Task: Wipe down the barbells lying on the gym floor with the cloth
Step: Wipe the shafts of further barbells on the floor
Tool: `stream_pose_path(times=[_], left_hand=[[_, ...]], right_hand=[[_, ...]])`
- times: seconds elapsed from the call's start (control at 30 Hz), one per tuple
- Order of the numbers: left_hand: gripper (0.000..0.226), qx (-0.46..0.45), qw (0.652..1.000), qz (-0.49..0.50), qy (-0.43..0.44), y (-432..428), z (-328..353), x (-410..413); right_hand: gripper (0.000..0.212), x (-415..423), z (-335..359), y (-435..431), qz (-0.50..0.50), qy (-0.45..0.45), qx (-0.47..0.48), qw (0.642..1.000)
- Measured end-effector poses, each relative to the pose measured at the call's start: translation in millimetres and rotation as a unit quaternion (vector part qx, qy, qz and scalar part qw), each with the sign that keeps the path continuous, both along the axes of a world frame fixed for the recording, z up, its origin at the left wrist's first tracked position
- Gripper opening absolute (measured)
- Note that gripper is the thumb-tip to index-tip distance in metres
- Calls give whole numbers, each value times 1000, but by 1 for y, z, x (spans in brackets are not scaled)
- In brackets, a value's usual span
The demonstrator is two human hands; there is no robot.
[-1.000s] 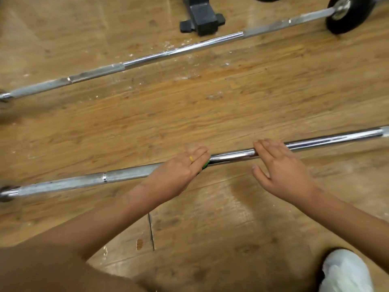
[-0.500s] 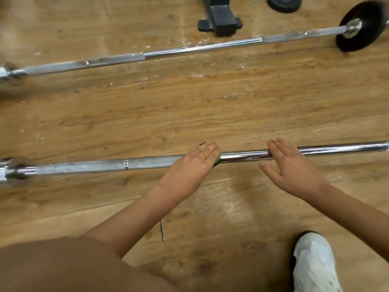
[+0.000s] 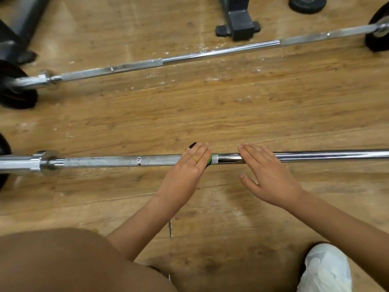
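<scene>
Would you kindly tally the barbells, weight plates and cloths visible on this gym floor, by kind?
Barbells: 2, near barbell and far barbell.
Weight plates: 4, loose plate, far-right plate, far-left plate, near-left plate.
Cloths: 1, cloth under the left hand.
Total: 7.

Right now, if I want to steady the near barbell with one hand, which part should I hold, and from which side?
Probably the knurled section of the near barbell, left of the left hand, taken from above. The bar lies low along the floor, so its top is the open side, and the rough knurling should slip less than the smooth chrome.
</scene>
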State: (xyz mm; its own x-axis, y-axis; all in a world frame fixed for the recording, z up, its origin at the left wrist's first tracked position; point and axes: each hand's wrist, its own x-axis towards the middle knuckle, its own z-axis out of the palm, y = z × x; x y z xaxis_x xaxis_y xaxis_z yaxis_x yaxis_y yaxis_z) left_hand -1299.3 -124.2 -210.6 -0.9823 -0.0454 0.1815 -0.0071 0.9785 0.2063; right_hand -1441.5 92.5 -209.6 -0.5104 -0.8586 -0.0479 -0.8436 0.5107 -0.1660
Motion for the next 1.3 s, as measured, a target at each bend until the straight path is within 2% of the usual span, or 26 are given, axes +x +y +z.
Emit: stream_pose_path(times=[0.17, 0.33, 0.53, 0.77, 0.9, 1.07, 1.17, 1.3], left_hand=[[80, -35, 999, -40, -10, -2, 4, -3], [73, -11, 1000, 12, -17, -29, 4, 22], [66, -28, 999, -6, -29, -28, 2, 15], [64, -16, 995, -88, -45, -27, 7, 1], [49, 39, 996, -79, -30, -29, 8, -5], [51, 81, 995, -49, -13, -36, 4, 6], [50, 158, 987, -8, -15, -30, 10, 1], [50, 142, 988, -48, -35, -12, 8, -22]], right_hand=[[75, 1, 0, 1, 4, -2, 7, 1000], [76, -2, 3, 5, 25, -8, 24, 999], [84, -3, 6, 6, 35, -24, 37, 998], [88, -6, 7, 6, 43, -31, 28, 998], [93, -7, 10, 5, 48, -28, 35, 998], [94, -8, 12, 7, 52, -32, 46, 997], [95, -3, 11, 3, 43, -31, 43, 998], [97, -2, 9, 2, 34, -33, 46, 998]])
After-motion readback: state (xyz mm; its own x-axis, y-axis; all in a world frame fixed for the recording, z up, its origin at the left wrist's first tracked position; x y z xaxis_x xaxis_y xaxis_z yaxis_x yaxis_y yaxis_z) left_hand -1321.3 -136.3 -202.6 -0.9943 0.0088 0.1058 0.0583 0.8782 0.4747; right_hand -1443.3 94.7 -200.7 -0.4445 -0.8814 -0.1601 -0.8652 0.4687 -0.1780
